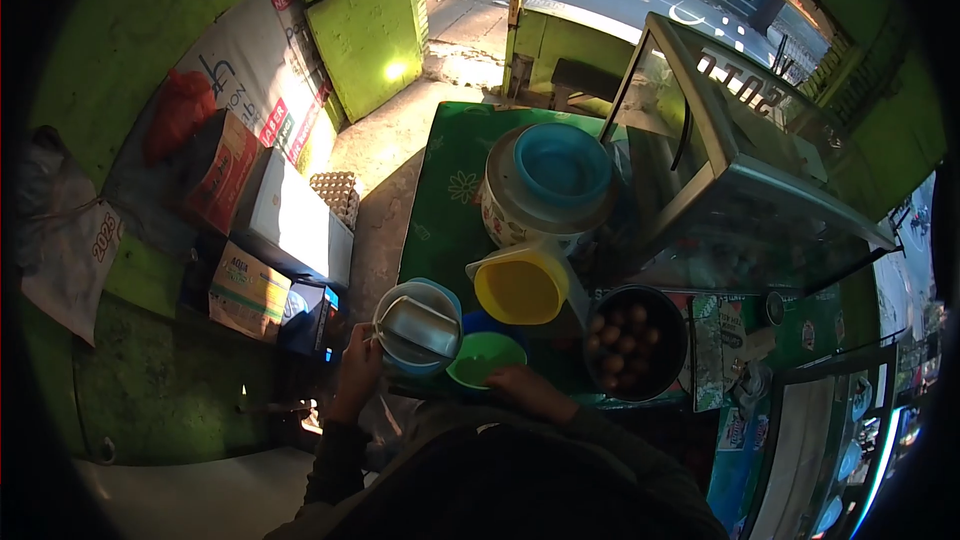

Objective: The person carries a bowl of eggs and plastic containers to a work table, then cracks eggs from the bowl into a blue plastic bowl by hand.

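My left hand [361, 365] is closed at the left side of a metal container [422, 328], which sits over a round light-blue bowl [432, 368] at the table's near left corner. My right hand [520, 387] reaches to the right part of a green bowl [483, 356]; its fingers are dark and partly hidden, so their grip cannot be made out. A blue container [490, 322] shows behind the green bowl. Beyond it is a yellow tub [519, 286], tilted so its inside shows. Brown eggs [622, 340] lie in a black pan [670, 306] to the right.
A large pot [500, 202] with a blue basin [563, 164] on top stands on the green table [426, 215]. A glass display case [735, 165] is at the right. Boxes [250, 290] and egg trays [335, 194] are at the left.
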`<state>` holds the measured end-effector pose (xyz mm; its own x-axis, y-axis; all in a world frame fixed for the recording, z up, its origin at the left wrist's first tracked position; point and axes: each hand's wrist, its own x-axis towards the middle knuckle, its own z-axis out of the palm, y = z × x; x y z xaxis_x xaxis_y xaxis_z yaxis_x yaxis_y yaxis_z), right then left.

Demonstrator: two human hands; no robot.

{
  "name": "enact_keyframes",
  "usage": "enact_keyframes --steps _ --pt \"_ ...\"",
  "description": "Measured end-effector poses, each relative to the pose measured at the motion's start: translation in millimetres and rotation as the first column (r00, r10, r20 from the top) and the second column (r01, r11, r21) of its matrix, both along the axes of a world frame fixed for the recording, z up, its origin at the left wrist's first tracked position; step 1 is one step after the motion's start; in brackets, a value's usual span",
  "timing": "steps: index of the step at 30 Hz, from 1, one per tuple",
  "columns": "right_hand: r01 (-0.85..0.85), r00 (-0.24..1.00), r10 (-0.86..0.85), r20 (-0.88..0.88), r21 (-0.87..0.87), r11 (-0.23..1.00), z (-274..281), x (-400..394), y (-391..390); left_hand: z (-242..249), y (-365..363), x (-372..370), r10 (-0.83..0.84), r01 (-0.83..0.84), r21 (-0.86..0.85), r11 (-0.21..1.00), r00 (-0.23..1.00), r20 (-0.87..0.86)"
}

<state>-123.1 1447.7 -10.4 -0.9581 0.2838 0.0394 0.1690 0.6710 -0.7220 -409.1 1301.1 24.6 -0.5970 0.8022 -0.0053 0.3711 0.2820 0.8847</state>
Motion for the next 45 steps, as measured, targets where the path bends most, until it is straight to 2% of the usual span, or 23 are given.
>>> enact_keyframes --steps 1,3,8,10,11,13,14,15,17,19,22,26,28,29,31,32,34,36,38,40,42,44,45 --pt "0.006 0.999 -0.010 -0.046 -0.082 0.997 3.5 0.1 1.8 -1.7 1.3 -0.8 -0.009 0.009 0.013 1.000 1.000 -0.003" --pt "-0.017 0.999 0.013 -0.048 -0.083 0.996 37.1 3.3 4.7 0.3 1.6 -0.9 0.009 -0.007 -0.062 0.998 1.000 0.022" --pt "-0.099 0.989 0.078 -0.125 -0.178 0.979 126.0 33.2 36.7 -24.5 -5.7 -20.1 0.024 -0.019 -0.067 0.998 0.997 0.070" --pt "-0.054 0.997 0.041 -0.061 -0.222 0.974 168.2 44.5 57.3 -14.4 -5.8 -22.2 0.083 -0.063 -0.126 0.990 0.985 0.152" --pt "-0.051 0.997 0.037 -0.069 -0.202 0.978 186.6 46.6 66.1 -11.0 -3.9 -22.9 0.075 -0.060 -0.107 0.992 0.987 0.145" --pt "0.214 0.969 -0.206 -0.136 0.052 0.975 216.8 46.1 84.7 -7.1 0.4 -23.1 0.072 -0.063 -0.067 0.996 0.987 0.143" --pt "0.274 0.957 -0.242 -0.161 0.215 0.937 224.2 36.4 99.9 -7.0 3.9 -25.0 0.064 -0.056 -0.061 0.997 0.988 0.140" --pt "0.328 0.942 -0.275 -0.190 0.370 0.869 226.9 23.6 117.6 -7.4 7.1 -26.4 0.051 -0.045 -0.042 0.998 0.987 0.150" --pt "0.428 0.904 -0.347 -0.252 0.490 0.759 205.9 -1.2 160.0 -7.1 13.6 -27.6 0.034 -0.030 -0.027 0.999 0.986 0.161" --pt "0.510 0.860 -0.393 -0.326 0.567 0.647 174.3 -23.3 199.9 -0.3 27.5 -30.3 -0.012 0.014 -0.031 0.999 0.999 0.036" --pt "0.518 0.848 -0.464 -0.257 0.592 0.618 141.9 -35.8 221.4 27.6 57.6 -27.5 -0.029 0.028 -0.028 0.999 0.999 -0.023" --pt "0.440 0.870 -0.480 -0.112 0.616 0.653 127.1 -31.4 223.3 66.0 112.8 -27.6 -0.091 0.086 0.057 0.995 0.991 0.095" --pt "0.533 0.830 -0.545 -0.119 0.460 0.710 140.8 -26.6 215.0 69.7 146.0 -36.7 -0.163 0.134 0.133 0.982 0.956 0.245" --pt "0.527 0.833 -0.541 -0.117 0.467 0.710 150.8 -23.8 213.0 77.1 163.6 -38.0 -0.189 0.152 0.151 0.977 0.945 0.266" --pt "0.452 0.846 -0.457 -0.273 -0.084 0.888 173.2 -19.4 207.5 92.3 202.4 -40.4 -0.240 0.204 0.157 0.966 0.935 0.260" --pt "0.448 0.850 -0.453 -0.271 -0.082 0.890 183.2 -20.2 200.5 99.4 222.1 -41.7 -0.267 0.240 0.139 0.961 0.935 0.235" --pt "0.332 0.758 -0.517 -0.397 -0.447 0.831 193.3 -26.5 183.4 118.8 262.2 -32.1 -0.300 0.286 0.100 0.953 0.939 0.167" --pt "0.364 0.720 -0.552 -0.420 -0.448 0.816 188.8 -33.9 191.9 122.4 302.5 -20.2 -0.384 0.329 0.219 0.919 0.876 0.294" --pt "0.397 0.674 -0.585 -0.451 -0.446 0.802 187.6 -41.5 202.1 117.8 340.5 -8.2 -0.407 0.355 0.234 0.905 0.881 0.240" --pt "0.379 0.497 -0.757 -0.424 -0.678 0.630 188.2 -47.0 210.5 114.9 363.3 10.7 -0.412 0.358 0.235 0.904 0.876 0.250" --pt "0.458 0.467 -0.781 -0.416 -0.641 0.616 170.6 -48.7 223.8 108.0 378.9 27.1 -0.412 0.357 0.233 0.905 0.871 0.266" --pt "0.604 0.403 -0.820 -0.407 -0.555 0.572 141.4 -50.2 241.1 96.7 388.9 36.2 -0.360 0.346 0.141 0.928 0.929 0.087" --pt "0.671 0.371 -0.835 -0.405 -0.505 0.543 132.3 -49.9 247.7 80.0 398.5 34.1 -0.358 0.344 0.138 0.929 0.929 0.094"
